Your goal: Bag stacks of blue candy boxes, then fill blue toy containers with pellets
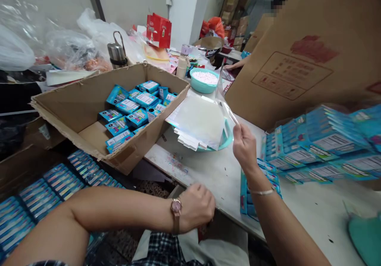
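My right hand (245, 147) is raised over the table, its fingers pinched on a clear plastic bag or film (229, 110) that stretches up and away. Below and left of it, a stack of whitish sheets (201, 119) rests on a teal basin (224, 141). My left hand (196, 206), with a watch at its wrist, is closed in a fist by the table's front edge; its fingertips are hidden, so I cannot see whether anything is in them. Near my right forearm lies a tray of blue boxes (244, 194), partly covered by the arm.
An open carton (119, 159) at the left holds several small blue boxes (137, 117). Packed blue boxes (321, 139) are stacked at right before a large carton (285, 79). Behind stand a bowl of white pieces (204, 85) and bottles. Another person's hand (229, 66) shows farther back.
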Action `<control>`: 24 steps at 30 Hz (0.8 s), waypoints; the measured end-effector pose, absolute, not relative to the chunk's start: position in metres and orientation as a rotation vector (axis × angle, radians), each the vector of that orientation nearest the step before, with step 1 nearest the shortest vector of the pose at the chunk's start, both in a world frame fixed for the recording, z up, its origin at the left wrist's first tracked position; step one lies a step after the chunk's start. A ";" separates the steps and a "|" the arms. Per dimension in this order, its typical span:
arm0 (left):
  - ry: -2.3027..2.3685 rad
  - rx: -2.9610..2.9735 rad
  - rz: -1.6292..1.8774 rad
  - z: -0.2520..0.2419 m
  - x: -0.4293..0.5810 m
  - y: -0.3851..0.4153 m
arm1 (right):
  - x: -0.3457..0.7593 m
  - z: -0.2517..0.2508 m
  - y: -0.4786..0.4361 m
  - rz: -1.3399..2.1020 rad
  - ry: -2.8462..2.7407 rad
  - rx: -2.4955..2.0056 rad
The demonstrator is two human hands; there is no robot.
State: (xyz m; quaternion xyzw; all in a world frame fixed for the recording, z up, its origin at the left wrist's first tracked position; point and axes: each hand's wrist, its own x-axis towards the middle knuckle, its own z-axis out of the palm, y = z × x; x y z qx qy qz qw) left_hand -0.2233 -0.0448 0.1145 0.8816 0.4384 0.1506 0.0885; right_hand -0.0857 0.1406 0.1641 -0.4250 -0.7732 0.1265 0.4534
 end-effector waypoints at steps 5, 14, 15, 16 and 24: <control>0.965 1.284 0.740 0.106 -0.252 -0.004 | -0.005 0.184 0.059 -0.082 -2.235 -0.817; 0.468 0.548 0.763 0.131 -0.229 0.026 | 0.087 0.149 -0.039 -0.718 -2.621 -0.893; 0.492 0.605 0.756 0.135 -0.223 0.026 | 0.094 0.147 -0.045 -0.742 -2.617 -0.917; 0.550 0.673 0.753 0.139 -0.217 0.026 | 0.100 0.146 -0.051 -0.758 -2.605 -0.941; 0.893 1.095 0.834 0.153 -0.173 0.019 | 0.134 0.097 -0.099 -0.025 -2.059 -1.185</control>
